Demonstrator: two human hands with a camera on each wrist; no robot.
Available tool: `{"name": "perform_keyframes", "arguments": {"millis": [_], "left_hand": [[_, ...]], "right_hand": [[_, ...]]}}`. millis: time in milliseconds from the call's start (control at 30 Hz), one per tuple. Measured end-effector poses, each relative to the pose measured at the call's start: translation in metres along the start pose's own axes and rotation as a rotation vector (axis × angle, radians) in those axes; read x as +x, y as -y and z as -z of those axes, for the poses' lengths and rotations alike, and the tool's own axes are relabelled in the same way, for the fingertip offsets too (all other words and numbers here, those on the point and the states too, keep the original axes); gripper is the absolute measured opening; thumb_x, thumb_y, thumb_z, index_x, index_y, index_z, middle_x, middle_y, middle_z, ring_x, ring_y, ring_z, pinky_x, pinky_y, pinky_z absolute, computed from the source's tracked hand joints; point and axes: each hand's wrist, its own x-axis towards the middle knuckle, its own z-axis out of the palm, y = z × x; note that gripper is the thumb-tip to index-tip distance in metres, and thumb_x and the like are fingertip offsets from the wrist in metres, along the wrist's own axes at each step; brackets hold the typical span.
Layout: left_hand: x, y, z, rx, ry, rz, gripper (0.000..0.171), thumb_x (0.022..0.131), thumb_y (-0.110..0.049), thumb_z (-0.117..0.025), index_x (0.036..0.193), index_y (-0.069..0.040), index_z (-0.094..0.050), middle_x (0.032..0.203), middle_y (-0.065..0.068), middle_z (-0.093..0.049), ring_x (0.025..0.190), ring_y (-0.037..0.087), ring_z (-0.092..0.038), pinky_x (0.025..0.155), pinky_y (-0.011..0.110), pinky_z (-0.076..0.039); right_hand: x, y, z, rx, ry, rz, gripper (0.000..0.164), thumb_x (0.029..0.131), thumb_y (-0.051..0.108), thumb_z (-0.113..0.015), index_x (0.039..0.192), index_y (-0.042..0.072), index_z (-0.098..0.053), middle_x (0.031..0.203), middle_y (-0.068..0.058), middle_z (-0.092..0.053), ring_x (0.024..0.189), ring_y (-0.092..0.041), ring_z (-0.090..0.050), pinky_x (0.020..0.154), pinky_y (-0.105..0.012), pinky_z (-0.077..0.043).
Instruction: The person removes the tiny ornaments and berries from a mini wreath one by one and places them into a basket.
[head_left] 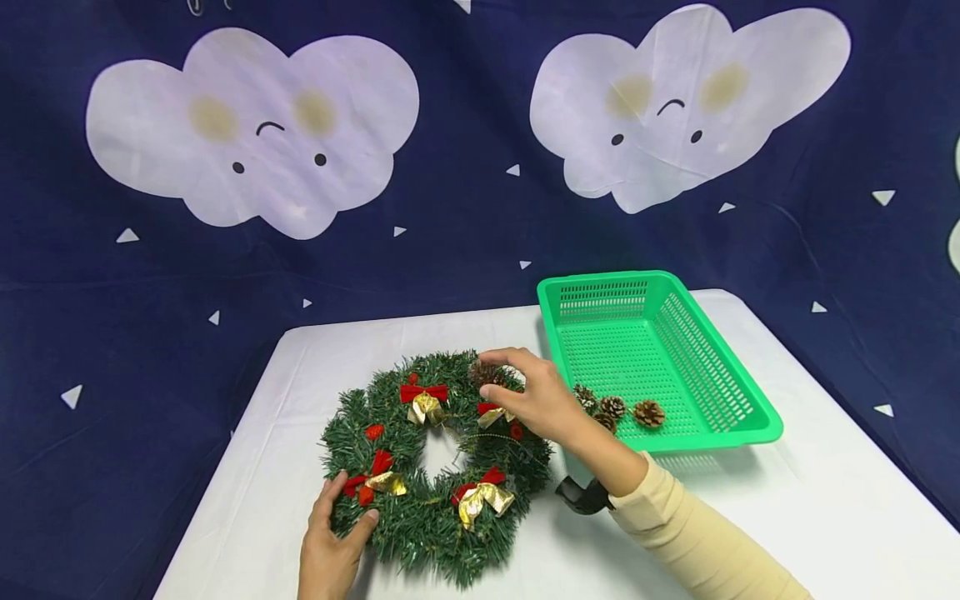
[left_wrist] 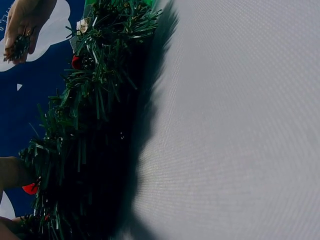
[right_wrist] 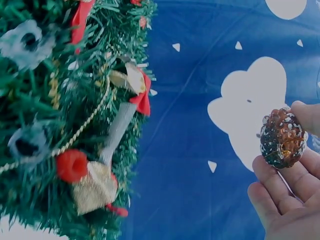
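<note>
A green artificial wreath (head_left: 442, 533) lies on the white table, trimmed with red-and-gold bows (head_left: 483, 500) and red berries (head_left: 374, 432). My right hand (head_left: 536, 396) pinches a brown pine cone (right_wrist: 282, 138) with white-flecked scales between thumb and fingers. In the head view that pine cone hangs over the wreath's far right part, partly hidden by the fingers; the right wrist view shows it apart from the greenery. At the wreath's near left edge, my left hand (head_left: 330, 542) rests with thumb and fingers spread against the branches, close to a bow.
A green plastic basket (head_left: 720, 358) stands right of the wreath, with several pine cones (head_left: 648, 413) at its near left end. My right forearm crosses in front of it, with a black wrist mount (head_left: 583, 496) below. Behind the table hangs a dark blue cloth (head_left: 465, 275) with clouds.
</note>
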Motion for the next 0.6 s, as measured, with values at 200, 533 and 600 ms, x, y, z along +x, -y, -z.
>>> {"name": "perform_keyframes", "arguments": {"millis": [200, 533, 600], "left_hand": [[0.000, 0.000, 0.000, -0.001, 0.002, 0.007, 0.078, 0.085, -0.019, -0.069, 0.150, -0.010, -0.026, 0.156, 0.026, -0.011, 0.142, 0.049, -0.014, 0.110, 0.066, -0.019], [0.001, -0.001, 0.001, 0.003, 0.009, 0.014, 0.079, 0.085, -0.020, -0.069, 0.150, -0.011, -0.025, 0.157, 0.025, -0.010, 0.142, 0.049, -0.014, 0.110, 0.066, -0.018], [0.001, -0.001, 0.001, 0.004, 0.009, 0.012, 0.079, 0.085, -0.020, -0.069, 0.150, -0.011, -0.026, 0.157, 0.025, -0.010, 0.142, 0.049, -0.014, 0.109, 0.066, -0.019]], "right_hand": [[-0.010, -0.009, 0.013, 0.009, -0.014, -0.087, 0.044, 0.083, 0.027, -0.072, 0.124, 0.019, -0.060, 0.125, -0.004, -0.064, 0.120, -0.024, -0.057, 0.101, -0.047, -0.046], [-0.025, -0.022, 0.037, 0.006, -0.084, -0.162, 0.044, 0.084, 0.032, -0.071, 0.125, 0.020, -0.060, 0.126, -0.004, -0.063, 0.124, -0.025, -0.054, 0.102, -0.050, -0.044], [-0.027, -0.024, 0.041, 0.010, -0.096, -0.170, 0.044, 0.084, 0.032, -0.070, 0.126, 0.020, -0.059, 0.127, -0.004, -0.063, 0.124, -0.025, -0.054, 0.102, -0.049, -0.045]]}}
